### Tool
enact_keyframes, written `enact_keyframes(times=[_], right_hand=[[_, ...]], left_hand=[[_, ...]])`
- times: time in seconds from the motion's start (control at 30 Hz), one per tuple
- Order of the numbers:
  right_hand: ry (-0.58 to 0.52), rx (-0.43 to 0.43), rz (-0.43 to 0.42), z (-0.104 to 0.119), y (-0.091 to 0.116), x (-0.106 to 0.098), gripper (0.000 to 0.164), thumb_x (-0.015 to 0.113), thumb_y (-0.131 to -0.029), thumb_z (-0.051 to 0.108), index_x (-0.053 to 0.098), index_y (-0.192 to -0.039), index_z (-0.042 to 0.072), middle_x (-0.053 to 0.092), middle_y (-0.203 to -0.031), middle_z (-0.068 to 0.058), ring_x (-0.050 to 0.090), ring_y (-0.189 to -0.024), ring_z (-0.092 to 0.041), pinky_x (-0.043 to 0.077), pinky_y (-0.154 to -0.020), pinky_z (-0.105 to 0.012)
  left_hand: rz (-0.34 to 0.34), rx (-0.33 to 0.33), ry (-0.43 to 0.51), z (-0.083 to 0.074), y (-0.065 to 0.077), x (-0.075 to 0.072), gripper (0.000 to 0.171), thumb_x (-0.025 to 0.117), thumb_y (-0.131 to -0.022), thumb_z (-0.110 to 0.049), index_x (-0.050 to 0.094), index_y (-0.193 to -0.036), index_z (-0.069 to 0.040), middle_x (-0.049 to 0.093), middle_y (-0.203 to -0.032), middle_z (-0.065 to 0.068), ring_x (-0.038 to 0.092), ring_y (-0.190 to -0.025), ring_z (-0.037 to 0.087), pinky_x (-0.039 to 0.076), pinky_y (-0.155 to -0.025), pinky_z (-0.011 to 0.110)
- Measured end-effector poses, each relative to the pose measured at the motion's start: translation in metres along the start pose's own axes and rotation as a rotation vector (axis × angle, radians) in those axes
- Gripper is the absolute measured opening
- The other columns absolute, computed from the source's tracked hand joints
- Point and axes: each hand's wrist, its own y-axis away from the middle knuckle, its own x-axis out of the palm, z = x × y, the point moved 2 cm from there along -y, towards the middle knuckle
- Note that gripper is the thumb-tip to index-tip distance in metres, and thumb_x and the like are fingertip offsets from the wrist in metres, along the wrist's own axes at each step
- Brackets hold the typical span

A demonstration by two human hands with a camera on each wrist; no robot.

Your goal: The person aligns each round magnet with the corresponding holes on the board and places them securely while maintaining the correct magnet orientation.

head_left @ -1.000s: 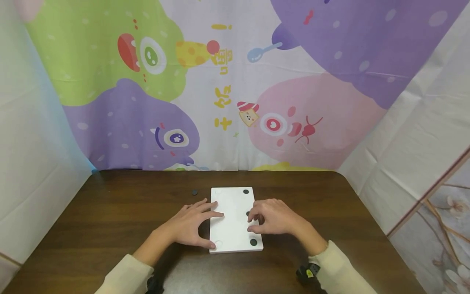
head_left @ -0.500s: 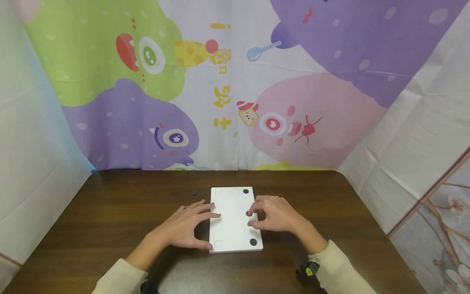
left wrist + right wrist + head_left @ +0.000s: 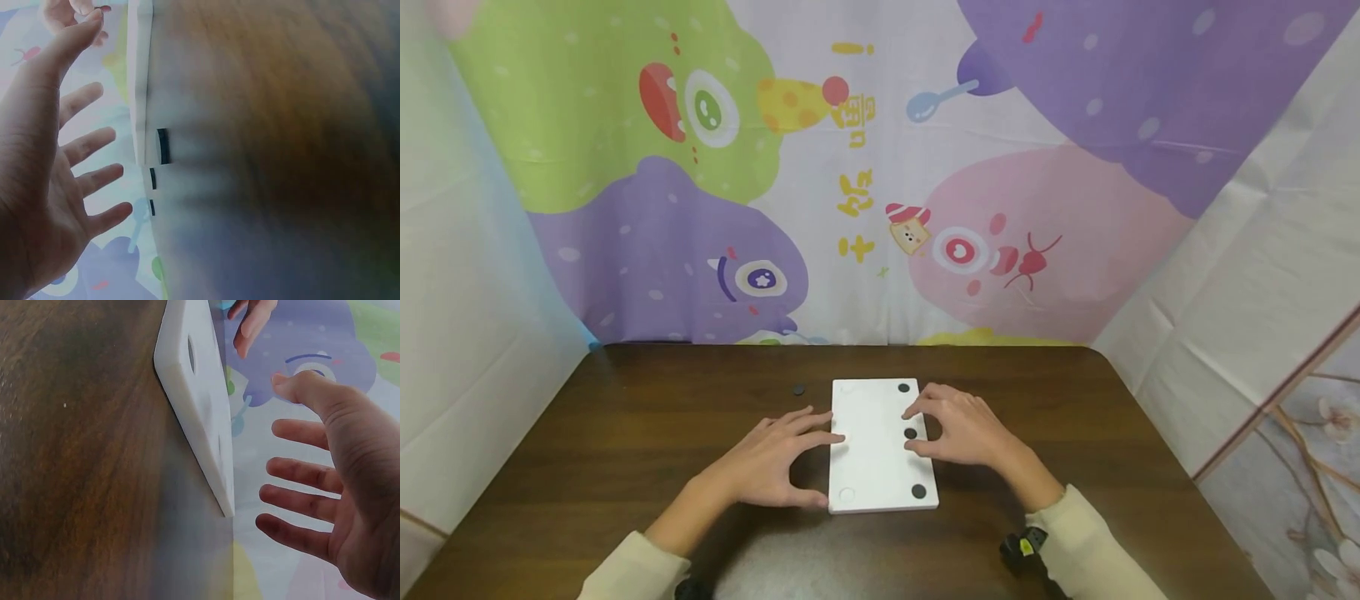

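Observation:
A white rectangular board (image 3: pixel 876 467) lies on the table, with shallow round recesses in its face. Along its right side sit three black discs: a far one (image 3: pixel 903 387), a middle one (image 3: pixel 910 433) and a near one (image 3: pixel 918 492). My right hand (image 3: pixel 966 427) hovers at the right edge, thumb and fingers spread on either side of the middle disc, holding nothing. Over the left edge my left hand (image 3: pixel 767 458) is spread, also holding nothing. Faint rings mark bare recesses on the left. In the left wrist view a black disc (image 3: pixel 163 146) and two farther ones stand beside the board.
A loose black disc (image 3: pixel 798 390) lies on the brown table (image 3: pixel 662 417) beyond my left hand. My left hand hides other discs in the head view. A patterned cloth (image 3: pixel 880 317) hangs behind the table's far edge.
My right hand has moved slightly away from me and its fingers have spread, uncovering the middle disc. My left hand has drawn a little leftward off the board.

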Motion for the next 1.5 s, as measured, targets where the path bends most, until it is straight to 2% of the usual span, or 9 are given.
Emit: enact_keyframes(times=[0.17, 0.33, 0.57, 0.83, 0.97, 1.1, 1.17, 1.37, 1.5], right_hand=[[-0.001, 0.011, -0.007, -0.001, -0.001, 0.002, 0.044, 0.092, -0.089, 0.046, 0.084, -0.127, 0.024, 0.076, -0.128, -0.001, 0.075, -0.108, -0.021, 0.052, -0.07, -0.025], [-0.007, 0.015, -0.01, -0.002, -0.002, 0.003, 0.049, 0.091, -0.089, 0.047, 0.082, -0.132, 0.025, 0.075, -0.133, -0.001, 0.075, -0.116, -0.022, 0.056, -0.072, -0.029], [-0.015, 0.044, 0.002, -0.002, -0.005, 0.004, 0.052, 0.089, -0.091, 0.05, 0.08, -0.137, 0.026, 0.072, -0.141, -0.004, 0.07, -0.129, -0.026, 0.066, -0.092, -0.05], [-0.005, 0.059, -0.005, -0.004, -0.007, 0.003, 0.057, 0.088, -0.091, 0.051, 0.077, -0.142, 0.027, 0.068, -0.155, -0.009, 0.065, -0.141, -0.031, 0.065, -0.102, -0.059], [0.004, 0.052, -0.007, -0.006, -0.009, 0.005, 0.063, 0.088, -0.09, 0.053, 0.075, -0.146, 0.029, 0.063, -0.164, -0.011, 0.061, -0.151, -0.036, 0.062, -0.107, -0.064], [0.003, 0.047, 0.002, -0.006, -0.01, 0.008, 0.069, 0.088, -0.09, 0.056, 0.071, -0.151, 0.028, 0.06, -0.168, -0.014, 0.057, -0.154, -0.04, 0.058, -0.11, -0.069], [-0.006, 0.052, 0.014, -0.006, -0.011, 0.009, 0.072, 0.087, -0.09, 0.058, 0.07, -0.153, 0.029, 0.057, -0.171, -0.014, 0.055, -0.157, -0.041, 0.057, -0.112, -0.071], [-0.018, 0.07, 0.046, -0.007, -0.013, 0.012, 0.078, 0.085, -0.09, 0.065, 0.066, -0.158, 0.032, 0.052, -0.176, -0.014, 0.048, -0.163, -0.045, 0.052, -0.116, -0.074], [-0.036, 0.094, 0.085, -0.01, -0.012, 0.014, 0.08, 0.084, -0.089, 0.067, 0.065, -0.159, 0.033, 0.049, -0.178, -0.014, 0.043, -0.166, -0.046, 0.05, -0.119, -0.076]], left_hand=[[-0.001, -0.008, -0.008, 0.002, 0.004, 0.001, 0.085, 0.086, -0.085, -0.072, 0.068, -0.155, -0.028, 0.056, -0.173, 0.013, 0.051, -0.16, 0.05, 0.046, -0.112, 0.085], [-0.03, -0.009, -0.015, 0.003, 0.01, -0.001, 0.085, 0.085, -0.085, -0.073, 0.068, -0.155, -0.028, 0.058, -0.172, 0.013, 0.054, -0.158, 0.048, 0.047, -0.11, 0.087], [-0.046, -0.024, 0.001, 0.005, 0.019, -0.004, 0.079, 0.086, -0.088, -0.068, 0.069, -0.154, -0.028, 0.06, -0.17, 0.013, 0.054, -0.158, 0.049, 0.045, -0.109, 0.091], [-0.079, -0.051, -0.034, 0.011, 0.028, -0.007, 0.075, 0.085, -0.089, -0.067, 0.071, -0.152, -0.029, 0.063, -0.167, 0.01, 0.056, -0.157, 0.047, 0.048, -0.109, 0.087], [-0.088, -0.049, -0.048, 0.012, 0.03, -0.008, 0.074, 0.086, -0.089, -0.066, 0.072, -0.151, -0.028, 0.064, -0.165, 0.01, 0.057, -0.156, 0.047, 0.049, -0.108, 0.086], [-0.088, -0.042, -0.05, 0.012, 0.031, -0.009, 0.073, 0.085, -0.089, -0.065, 0.072, -0.151, -0.028, 0.066, -0.163, 0.01, 0.06, -0.153, 0.046, 0.05, -0.106, 0.086], [-0.091, -0.041, -0.056, 0.013, 0.032, -0.008, 0.071, 0.086, -0.089, -0.063, 0.073, -0.15, -0.028, 0.068, -0.16, 0.01, 0.062, -0.15, 0.043, 0.052, -0.106, 0.082], [-0.109, -0.018, -0.097, 0.015, 0.036, -0.007, 0.065, 0.088, -0.088, -0.059, 0.076, -0.145, -0.029, 0.074, -0.146, 0.004, 0.07, -0.135, 0.032, 0.06, -0.095, 0.054], [-0.118, 0.004, -0.114, 0.017, 0.039, -0.006, 0.063, 0.089, -0.087, -0.059, 0.078, -0.142, -0.03, 0.076, -0.139, 0.001, 0.071, -0.126, 0.028, 0.062, -0.092, 0.05]])
